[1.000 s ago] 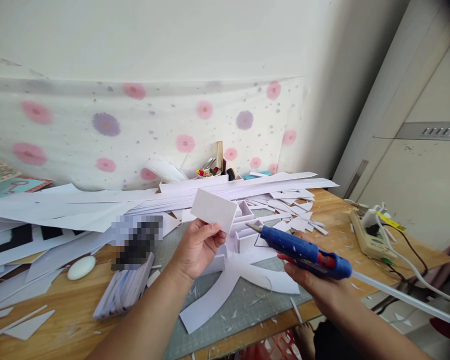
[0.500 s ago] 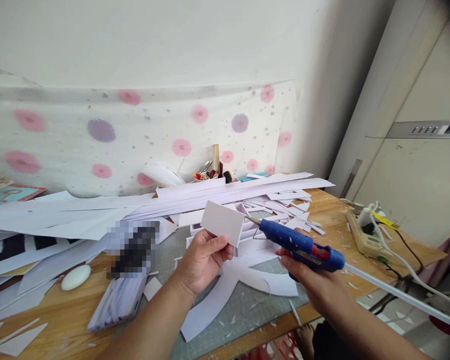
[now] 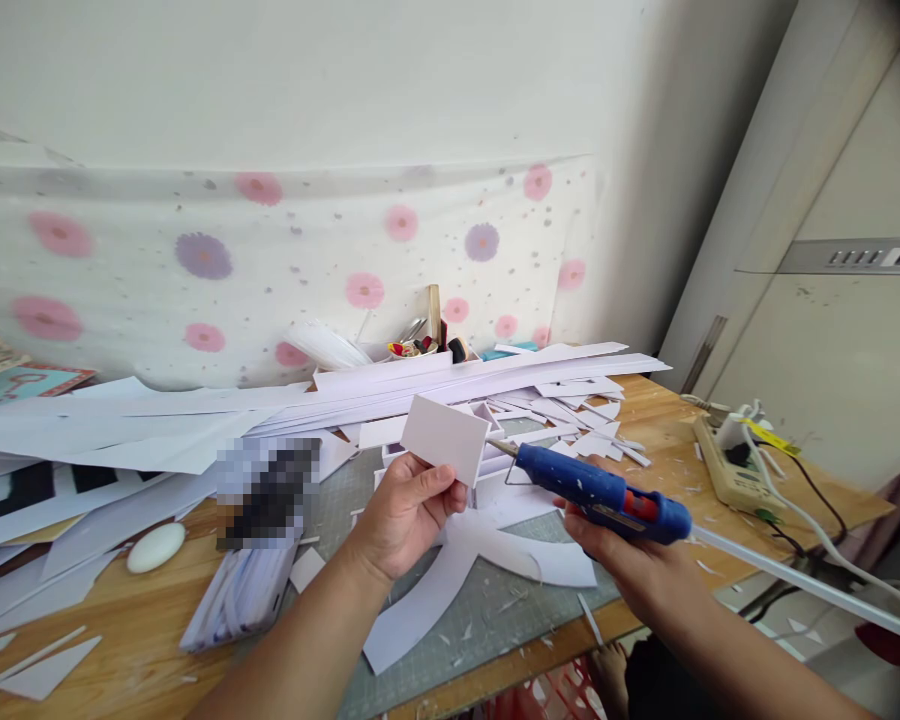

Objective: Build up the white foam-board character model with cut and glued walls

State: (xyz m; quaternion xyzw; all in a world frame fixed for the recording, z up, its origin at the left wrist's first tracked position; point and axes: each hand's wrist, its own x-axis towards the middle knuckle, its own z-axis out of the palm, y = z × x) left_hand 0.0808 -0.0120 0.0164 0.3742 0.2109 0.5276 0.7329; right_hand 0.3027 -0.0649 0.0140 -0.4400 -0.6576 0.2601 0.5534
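Between thumb and fingers, my left hand pinches a small white board piece, tilted above the table. My right hand is wrapped around a blue hot glue gun with a long glue stick coming out of its back. The gun's metal nozzle is at the right edge of the board piece; whether it touches cannot be made out. Below my hands, a curved white cutout lies on a grey-green cutting mat. White box-like parts stand partly hidden behind the board piece.
Long white strips and scraps cover the back of the wooden table. A white oval object and a partly blurred phone-like object lie left. On the right sits a power strip with cables. A tool container stands behind.
Both hands hold the same things in nearly the same place. The view has shifted very slightly, and the nozzle remains at the board piece's right edge.
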